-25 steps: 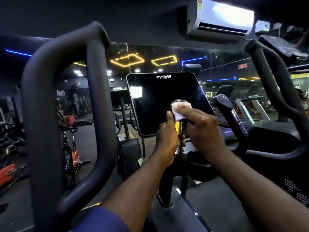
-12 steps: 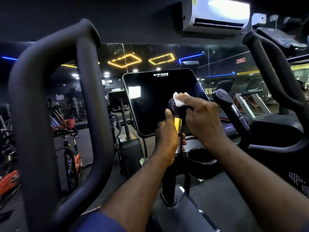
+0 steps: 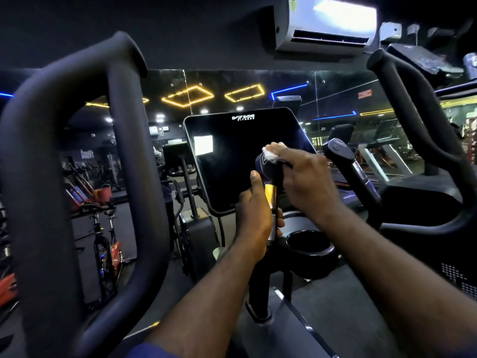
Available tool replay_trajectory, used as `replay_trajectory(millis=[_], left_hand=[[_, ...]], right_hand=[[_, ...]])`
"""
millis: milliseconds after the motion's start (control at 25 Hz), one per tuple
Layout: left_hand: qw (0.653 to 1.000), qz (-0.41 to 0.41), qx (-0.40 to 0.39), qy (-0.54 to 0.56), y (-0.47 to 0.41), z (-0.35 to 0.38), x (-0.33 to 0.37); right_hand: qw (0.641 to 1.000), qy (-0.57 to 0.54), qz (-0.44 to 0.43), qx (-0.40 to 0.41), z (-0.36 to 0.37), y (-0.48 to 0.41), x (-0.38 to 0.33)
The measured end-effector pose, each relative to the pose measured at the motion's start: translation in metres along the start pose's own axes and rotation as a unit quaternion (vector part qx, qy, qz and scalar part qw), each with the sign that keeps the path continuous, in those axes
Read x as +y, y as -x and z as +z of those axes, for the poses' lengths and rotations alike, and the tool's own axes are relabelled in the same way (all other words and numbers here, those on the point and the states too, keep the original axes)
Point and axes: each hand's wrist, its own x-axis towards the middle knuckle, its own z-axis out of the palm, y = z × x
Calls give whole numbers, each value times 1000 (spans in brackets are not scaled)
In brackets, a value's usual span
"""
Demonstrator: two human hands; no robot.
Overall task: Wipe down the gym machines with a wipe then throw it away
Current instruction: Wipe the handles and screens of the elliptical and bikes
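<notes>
- My left hand (image 3: 254, 218) is wrapped round the left inner grip (image 3: 269, 196) of the machine. The fingers are curled about the metal section and the thumb lies straight up along the post.
- My right hand (image 3: 307, 182) pinches the wipe (image 3: 271, 151) under its fingertips and presses it onto the rounded cap at the top of that same grip.
- The wipe is white and bunched. It sits on the upper far side of the cap, just above my left thumb tip. Most of it is covered by my fingers.
- The console screen (image 3: 232, 161) stands directly behind the grip. It is dark, tilted back, and carries white lettering on its top edge.
- A cup holder (image 3: 308, 250) sits low, just right of my left wrist and beneath my right forearm.
- The right inner grip (image 3: 344, 158) stands apart to the right, untouched by either hand.
- The large left handlebar (image 3: 46, 177) loops across the near left of the view; the right handlebar (image 3: 423, 112) rises at the far right.
- An air conditioner (image 3: 327, 24) is mounted high on the wall above a mirror.
- Exercise bikes (image 3: 103, 228) stand on the floor to the left.
- A blue sleeve (image 3: 149, 351) shows at the bottom edge.
</notes>
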Motion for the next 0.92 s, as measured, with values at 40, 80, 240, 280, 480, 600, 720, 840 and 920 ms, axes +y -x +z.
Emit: replay_trajectory(millis=[40, 80, 240, 280, 480, 600, 720, 840, 920], left_hand=[[1000, 4, -4, -5, 1, -1, 0], [1000, 9, -5, -7, 1, -1, 0], [1000, 14, 6, -2, 2, 0, 0], [1000, 14, 10, -6, 2, 1, 2], [993, 63, 38, -90, 7, -1, 0], [985, 89, 38, -146, 10, -2, -12], [978, 89, 96, -163, 11, -1, -19], [976, 92, 146, -136, 14, 1, -22], [978, 83, 159, -108, 16, 1, -22]], right_hand=[[1000, -13, 1, -15, 6, 1, -7], [999, -28, -13, -31, 9, 9, -11], [996, -40, -79, -8, -13, 53, 3], [998, -49, -17, 30, -16, 55, 6], [672, -599, 430, 69, 23, 11, -3], [575, -665, 476, 12, 34, 13, -4], [573, -690, 438, -53, 24, 21, 4], [571, -721, 375, -116, 24, 3, 4], [555, -747, 349, -112, 31, -2, -3]])
